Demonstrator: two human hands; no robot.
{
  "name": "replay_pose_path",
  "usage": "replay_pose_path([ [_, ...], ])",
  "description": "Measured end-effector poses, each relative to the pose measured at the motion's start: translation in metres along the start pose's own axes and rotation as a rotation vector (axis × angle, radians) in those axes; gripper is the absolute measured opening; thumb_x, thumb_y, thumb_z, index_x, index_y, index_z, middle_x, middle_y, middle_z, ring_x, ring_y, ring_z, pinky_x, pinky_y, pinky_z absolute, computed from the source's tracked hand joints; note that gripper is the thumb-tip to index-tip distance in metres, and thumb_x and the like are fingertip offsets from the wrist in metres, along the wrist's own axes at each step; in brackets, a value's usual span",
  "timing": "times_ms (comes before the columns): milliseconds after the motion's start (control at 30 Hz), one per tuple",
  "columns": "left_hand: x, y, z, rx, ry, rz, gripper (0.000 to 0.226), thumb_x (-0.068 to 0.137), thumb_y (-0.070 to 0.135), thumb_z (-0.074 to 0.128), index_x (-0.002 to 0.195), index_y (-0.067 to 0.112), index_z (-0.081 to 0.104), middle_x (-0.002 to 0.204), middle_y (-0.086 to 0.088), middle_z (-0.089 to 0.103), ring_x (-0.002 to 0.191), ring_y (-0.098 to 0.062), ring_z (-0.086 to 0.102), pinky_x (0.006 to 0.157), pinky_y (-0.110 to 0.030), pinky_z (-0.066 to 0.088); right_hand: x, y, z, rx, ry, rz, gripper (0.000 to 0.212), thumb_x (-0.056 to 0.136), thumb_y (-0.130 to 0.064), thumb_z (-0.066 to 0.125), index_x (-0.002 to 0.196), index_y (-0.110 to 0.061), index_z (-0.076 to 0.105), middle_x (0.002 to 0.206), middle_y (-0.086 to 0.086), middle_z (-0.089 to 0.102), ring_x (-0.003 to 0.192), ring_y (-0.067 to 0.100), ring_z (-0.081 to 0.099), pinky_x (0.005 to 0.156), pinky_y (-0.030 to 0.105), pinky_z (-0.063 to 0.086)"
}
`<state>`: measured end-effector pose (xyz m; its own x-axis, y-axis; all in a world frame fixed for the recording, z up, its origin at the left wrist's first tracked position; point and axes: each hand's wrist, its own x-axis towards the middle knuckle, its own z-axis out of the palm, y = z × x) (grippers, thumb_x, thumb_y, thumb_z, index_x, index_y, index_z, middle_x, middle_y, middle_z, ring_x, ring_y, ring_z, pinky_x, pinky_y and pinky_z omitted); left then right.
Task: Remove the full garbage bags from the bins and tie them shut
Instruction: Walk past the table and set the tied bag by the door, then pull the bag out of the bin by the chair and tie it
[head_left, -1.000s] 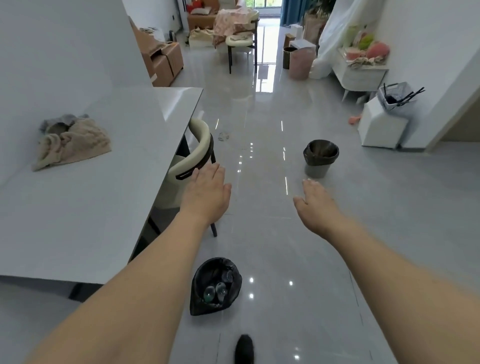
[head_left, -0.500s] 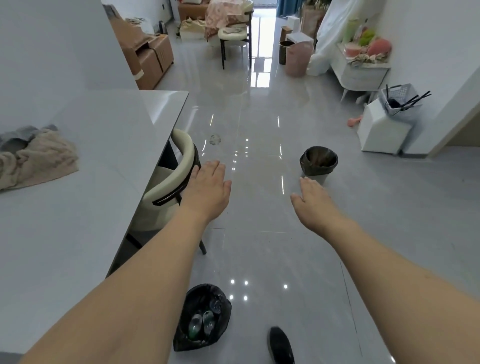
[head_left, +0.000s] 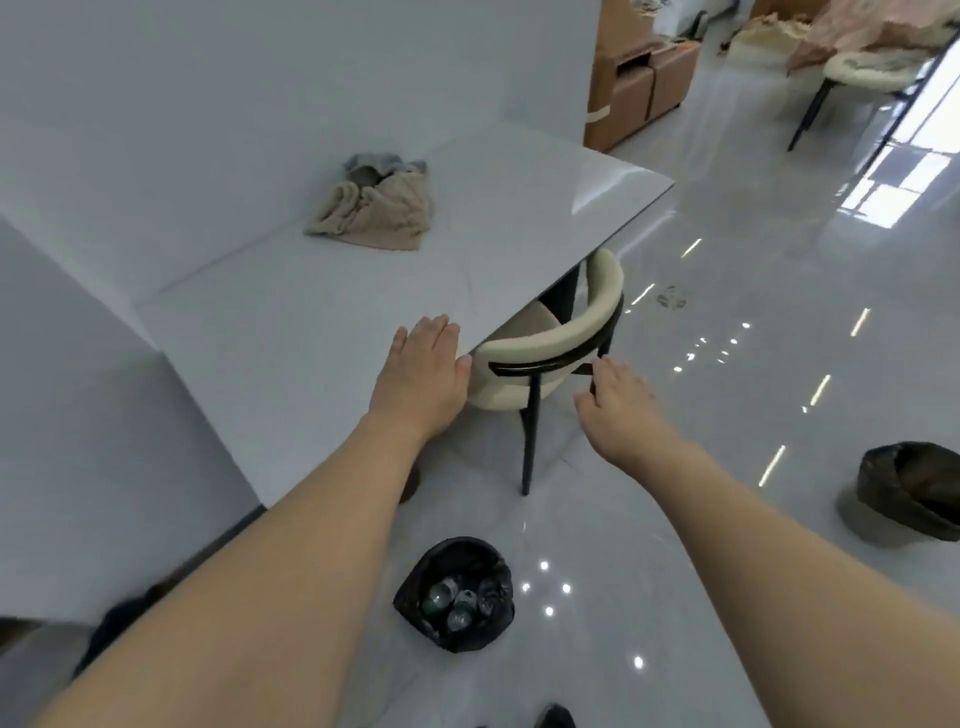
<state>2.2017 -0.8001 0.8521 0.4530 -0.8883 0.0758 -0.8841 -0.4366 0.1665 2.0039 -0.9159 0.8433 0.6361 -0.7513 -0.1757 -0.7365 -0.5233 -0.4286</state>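
Nearest, on the floor (head_left: 675, 597) directly below the forearms: small bin with black garbage bag (head_left: 457, 592), mouth open, bottles visible inside, bag not lifted and not tied. To the right, farther off on the floor: second bin with dark liner (head_left: 914, 493), also open at the top, contents not discernible. Task progress, judged from this layout: no bag removed, no knot made; both removals and both ties outstanding. Above the near bin, both arms extended forward. Left hand (head_left: 423, 376): fingers straight and held together, palm down, holding nothing, over the edge of the white surface (head_left: 311, 322); contact with the surface not determinable. Right hand (head_left: 618, 397): fingers extended and loosely together, holding nothing, just beside the back of the cream chair (head_left: 550, 353); fingertip contact with the dark frame not determinable. Chair tucked under the surface edge. Farther back on the surface: crumpled beige cloth (head_left: 374, 213) with a grey piece behind it. Beyond: brown cabinet (head_left: 639, 88) and another chair at the far end of the room.
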Motion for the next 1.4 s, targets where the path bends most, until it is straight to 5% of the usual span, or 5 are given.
replay_pose_path([
  [500, -0.163, -0.11, -0.008, -0.035, 0.081, -0.659, 0.05, 0.102, 0.029, 0.029, 0.147, 0.005, 0.028, 0.156, -0.012, 0.025, 0.142, -0.028, 0.021, 0.117, -0.044, 0.014, -0.002, -0.151, 0.097, -0.149, -0.269, -0.664, 0.055, 0.102, -0.027, 0.031, 0.15, -0.002, 0.02, 0.159, 0.013, 0.02, 0.146, 0.025, 0.014, 0.118, 0.037, 0.008],
  [767, -0.183, -0.116, 0.126, -0.135, 0.005, -0.673, 0.051, 0.102, 0.03, 0.033, 0.147, 0.007, 0.03, 0.157, -0.01, 0.025, 0.146, -0.024, 0.016, 0.12, -0.041, 0.007, 0.015, -0.073, 0.177, -0.058, -0.375, -0.447, 0.05, 0.102, -0.023, 0.032, 0.147, -0.001, 0.026, 0.156, 0.015, 0.028, 0.143, 0.026, 0.022, 0.115, 0.035, 0.015],
  [1033, -0.22, -0.154, 0.445, -0.295, -0.068, -0.76, 0.048, 0.1, 0.027, 0.038, 0.143, 0.003, 0.036, 0.151, -0.014, 0.035, 0.138, -0.029, 0.031, 0.115, -0.038, 0.021, 0.065, 0.086, 0.452, 0.126, -0.446, -0.068, 0.051, 0.101, -0.027, 0.035, 0.147, -0.004, 0.028, 0.151, 0.017, 0.035, 0.137, 0.033, 0.032, 0.109, 0.041, 0.027],
  [1200, -0.22, -0.21, 0.624, -0.797, 0.126, -1.283, 0.055, 0.1, 0.036, 0.034, 0.143, 0.002, 0.035, 0.15, -0.016, 0.036, 0.136, -0.032, 0.035, 0.111, -0.038, 0.027, 0.109, 0.176, 0.615, 0.513, -0.342, 0.383, 0.048, 0.102, -0.029, 0.035, 0.146, -0.009, 0.034, 0.151, 0.014, 0.036, 0.138, 0.034, 0.034, 0.111, 0.045, 0.027],
  [1400, -0.22, -0.249, 0.728, -1.192, 0.129, -1.497, 0.042, 0.098, 0.03, 0.039, 0.126, 0.002, 0.05, 0.109, -0.006, 0.047, 0.095, -0.024, 0.046, 0.084, -0.03, 0.026, 0.143, 0.237, 0.705, 0.782, -0.416, 0.69, 0.015, 0.098, -0.029, 0.039, 0.093, -0.019, 0.05, 0.083, 0.005, 0.043, 0.07, 0.021, 0.04, 0.055, 0.032, 0.026],
])
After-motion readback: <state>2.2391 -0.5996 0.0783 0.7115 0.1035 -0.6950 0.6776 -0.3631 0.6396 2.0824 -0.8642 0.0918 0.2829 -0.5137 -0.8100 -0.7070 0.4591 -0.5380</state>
